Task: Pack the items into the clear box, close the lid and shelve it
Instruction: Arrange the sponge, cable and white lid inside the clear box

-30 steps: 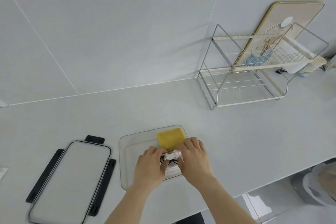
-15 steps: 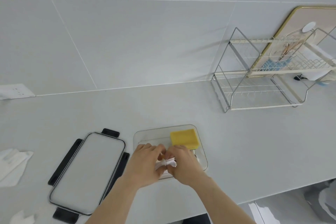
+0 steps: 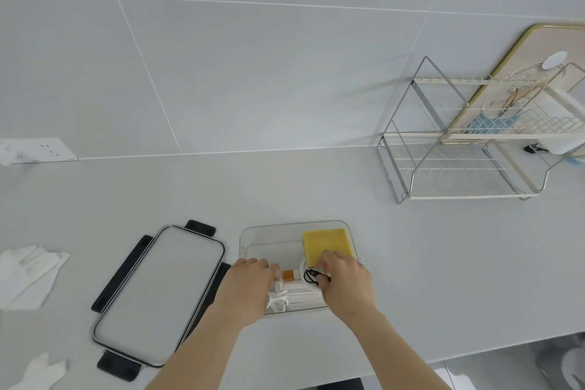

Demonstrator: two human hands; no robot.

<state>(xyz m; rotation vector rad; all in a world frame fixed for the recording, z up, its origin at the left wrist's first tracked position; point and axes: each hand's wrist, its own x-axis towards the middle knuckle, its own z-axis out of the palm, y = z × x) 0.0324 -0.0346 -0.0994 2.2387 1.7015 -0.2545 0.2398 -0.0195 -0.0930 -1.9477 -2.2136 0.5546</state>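
The clear box [image 3: 253, 236] lies open on the counter in front of me. A yellow sponge [image 3: 326, 242] fills its far right corner. Nearer lie a small orange piece [image 3: 288, 274], a black cord loop [image 3: 310, 277] and white plastic bits [image 3: 278, 298]. My left hand [image 3: 250, 286] rests palm down over the box's near left part, beside the white bits. My right hand [image 3: 346, 286] reaches in from the right, fingertips pinched on the black cord. The clear lid [image 3: 158, 291] with black latches lies flat left of the box.
A two-tier wire rack [image 3: 456, 152] stands at the back right, a framed board leaning behind it. White packets [image 3: 28, 275] lie at the far left, another packet [image 3: 38, 370] near the front edge. A wall socket [image 3: 34, 150] sits left. The counter edge runs close below the box.
My hands, which were together over a white bundle in the box, have moved apart; the white bits now lie in the box. The view has shifted, showing more of the left counter.
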